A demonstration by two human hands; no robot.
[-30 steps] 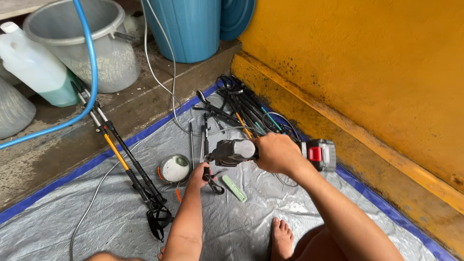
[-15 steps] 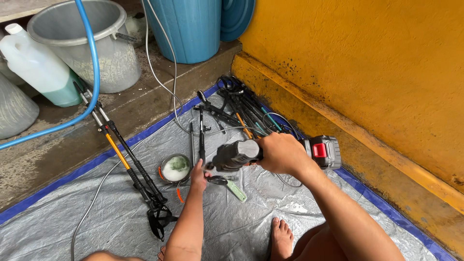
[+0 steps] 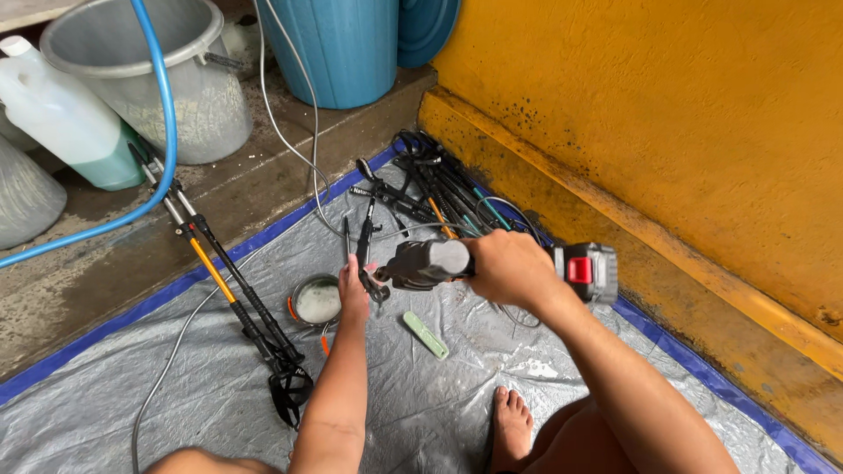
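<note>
Since the earlier frames the left hand [image 3: 354, 283] has slid forward from the green strip [image 3: 426, 334] toward the drill's nose, and the drill [image 3: 492, 265] has risen slightly. The right hand [image 3: 507, 268] is clamped around the drill's grip, holding it level above the tarp [image 3: 219, 412] — battery end with its red catch toward the yellow wall [image 3: 667, 114], nose toward the left hand. The left hand's fingers are together on a slim black rod [image 3: 365, 241] just ahead of the nose; whether they grip it fully cannot be told. Judged from this, tool and part are being brought into line. Just beside the left hand sits a small round tin [image 3: 316, 300]. Farther out: a black pole with orange bands [image 3: 230, 276], a pile of black rods [image 3: 435, 180], a blue hose [image 3: 162, 132], a grey bucket [image 3: 149, 75], a blue bin [image 3: 347, 44], and a bare foot [image 3: 511, 426].
</note>
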